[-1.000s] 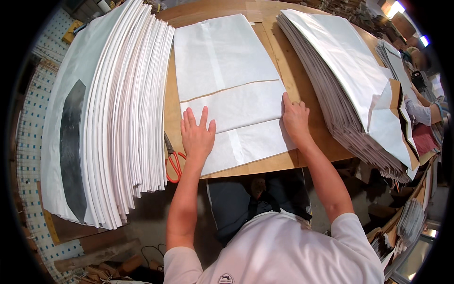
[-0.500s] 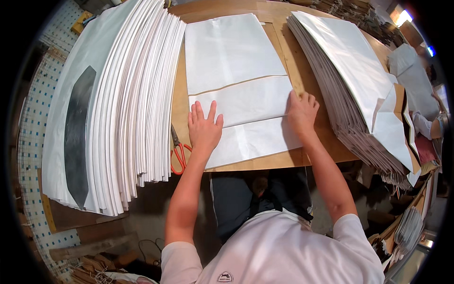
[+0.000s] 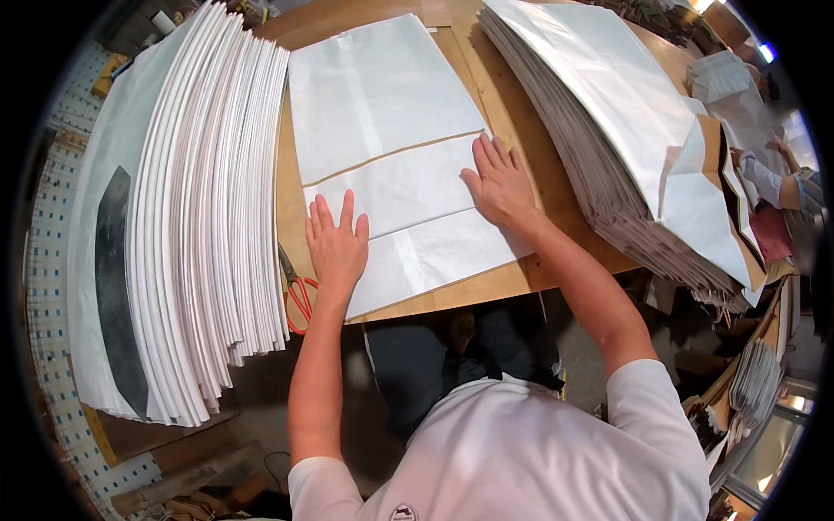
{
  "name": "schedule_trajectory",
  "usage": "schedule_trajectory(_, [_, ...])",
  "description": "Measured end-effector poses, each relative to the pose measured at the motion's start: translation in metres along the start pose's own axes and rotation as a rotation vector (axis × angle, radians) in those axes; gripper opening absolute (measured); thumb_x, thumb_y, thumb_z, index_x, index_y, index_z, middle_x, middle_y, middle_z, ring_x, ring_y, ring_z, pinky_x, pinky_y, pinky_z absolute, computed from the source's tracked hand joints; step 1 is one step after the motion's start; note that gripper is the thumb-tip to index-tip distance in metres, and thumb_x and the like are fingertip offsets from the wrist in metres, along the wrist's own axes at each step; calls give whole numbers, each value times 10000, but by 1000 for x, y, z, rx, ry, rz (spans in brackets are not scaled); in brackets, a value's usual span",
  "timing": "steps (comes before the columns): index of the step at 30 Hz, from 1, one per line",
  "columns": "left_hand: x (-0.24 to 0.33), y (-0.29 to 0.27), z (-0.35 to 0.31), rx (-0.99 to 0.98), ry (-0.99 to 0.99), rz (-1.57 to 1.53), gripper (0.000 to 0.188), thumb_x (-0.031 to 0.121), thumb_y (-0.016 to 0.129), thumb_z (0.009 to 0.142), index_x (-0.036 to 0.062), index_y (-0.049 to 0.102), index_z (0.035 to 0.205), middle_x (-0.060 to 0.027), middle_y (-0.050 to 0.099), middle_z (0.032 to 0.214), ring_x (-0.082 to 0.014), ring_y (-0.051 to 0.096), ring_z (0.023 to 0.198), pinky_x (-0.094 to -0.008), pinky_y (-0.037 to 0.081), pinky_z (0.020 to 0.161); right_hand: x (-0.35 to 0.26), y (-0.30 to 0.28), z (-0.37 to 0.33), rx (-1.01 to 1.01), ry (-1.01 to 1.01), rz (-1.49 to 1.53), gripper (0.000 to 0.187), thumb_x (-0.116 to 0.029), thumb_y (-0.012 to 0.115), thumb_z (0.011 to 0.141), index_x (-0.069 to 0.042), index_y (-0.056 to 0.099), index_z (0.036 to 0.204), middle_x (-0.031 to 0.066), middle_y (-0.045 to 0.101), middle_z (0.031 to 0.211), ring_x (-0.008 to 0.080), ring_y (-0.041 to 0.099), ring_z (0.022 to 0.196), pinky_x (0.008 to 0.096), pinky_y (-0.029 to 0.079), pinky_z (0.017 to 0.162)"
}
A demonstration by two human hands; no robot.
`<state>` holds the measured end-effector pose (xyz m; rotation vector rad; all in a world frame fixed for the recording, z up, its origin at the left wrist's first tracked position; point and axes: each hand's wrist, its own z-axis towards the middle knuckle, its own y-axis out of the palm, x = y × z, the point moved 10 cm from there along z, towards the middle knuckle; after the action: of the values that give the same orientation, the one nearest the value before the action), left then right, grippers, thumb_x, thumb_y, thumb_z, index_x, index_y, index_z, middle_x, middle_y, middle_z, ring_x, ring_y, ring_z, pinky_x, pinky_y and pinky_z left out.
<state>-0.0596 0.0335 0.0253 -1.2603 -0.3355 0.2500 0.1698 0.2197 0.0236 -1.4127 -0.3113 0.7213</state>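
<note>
A large white paper bag (image 3: 382,113) lies flat on the brown wooden table (image 3: 508,113), its near end folded over in bands. My left hand (image 3: 336,246) presses flat on the folded part near the left edge, fingers spread. My right hand (image 3: 497,181) presses flat on the fold at the right edge, fingers spread. Neither hand holds anything.
A tall stack of white bags (image 3: 187,208) lies to the left, another fanned stack (image 3: 608,122) to the right. Red-handled scissors (image 3: 297,293) lie by my left wrist at the table's front edge. Another person's sleeve (image 3: 764,181) shows at the far right.
Both hands have stayed flat on the folded end of the bag; they sit slightly further up along the fold than before.
</note>
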Motion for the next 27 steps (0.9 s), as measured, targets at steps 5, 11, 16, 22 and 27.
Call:
schedule_trajectory(5, [0,0,3,6,19,25,561,402,529,1045,196,480,1564,-313,376,1588,-445,334,1500,-565,244,1229,4,0,1,-11,9,-56,737,-492,351,1083,26,290,1604,179,277,1692,313,202,1585,495,116,1295])
schedule_trajectory(11, [117,8,17,34,192,-172,543,374,479,1074,99,474,1542,-216,413,1606,-371,369,1501,-584,264,1216,-6,5,5,-59,11,-79,729,-491,337,1084,11,292,1610,163,263,1702,310,193,1591,493,110,1295])
schedule_trajectory(16, [104,18,6,-40,148,-45,537,385,452,1080,114,476,1542,-187,424,1612,-311,389,1501,-562,278,1217,2,10,1,-19,-12,-132,706,-486,367,1082,-3,326,1595,165,304,1685,335,249,1568,528,161,1276])
schedule_trajectory(22, [-51,-12,-27,-115,-38,70,563,343,433,1087,73,412,1580,-205,379,1634,-345,325,1534,-559,231,1240,4,7,1,-38,9,-90,707,-488,360,1084,-10,316,1603,155,302,1688,324,241,1573,538,145,1279])
schedule_trajectory(27, [-46,-17,-25,-52,-37,106,559,326,433,1089,56,407,1578,-207,363,1644,-374,285,1547,-571,222,1243,-16,-2,7,32,-77,-200,687,-410,433,1068,57,353,1565,200,319,1670,329,238,1576,543,113,1283])
